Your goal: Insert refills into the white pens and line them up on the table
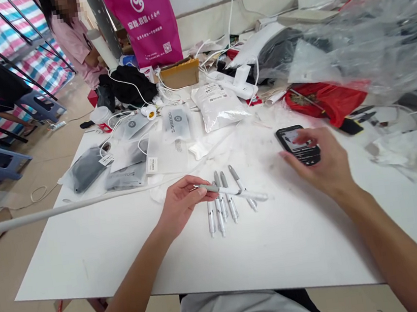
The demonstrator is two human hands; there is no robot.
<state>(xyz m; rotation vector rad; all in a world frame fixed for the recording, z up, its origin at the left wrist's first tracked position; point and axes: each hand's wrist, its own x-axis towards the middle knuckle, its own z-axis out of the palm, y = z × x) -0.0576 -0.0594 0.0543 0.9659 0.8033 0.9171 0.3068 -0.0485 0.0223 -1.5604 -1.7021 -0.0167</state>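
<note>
My left hand (182,203) is closed in a pinch on a white pen (251,194) with a grey grip. The pen lies nearly level, its clear-white end toward the right. Under and beside it, several similar white and grey pens (231,206) lie side by side on the white table (290,247), one a little apart at the right. My right hand (327,163) is over a black phone (308,156) whose screen is lit. Its thumb and fingers are apart, with the fingertips over the screen; whether they touch it I cannot tell.
Flat plastic-wrapped packages (125,177) and a white parcel bag (219,106) lie behind the pens. A red bag (343,102) and clear plastic sheeting (376,26) lie at the right. A white cable (54,213) crosses at the left. Two people are in the background.
</note>
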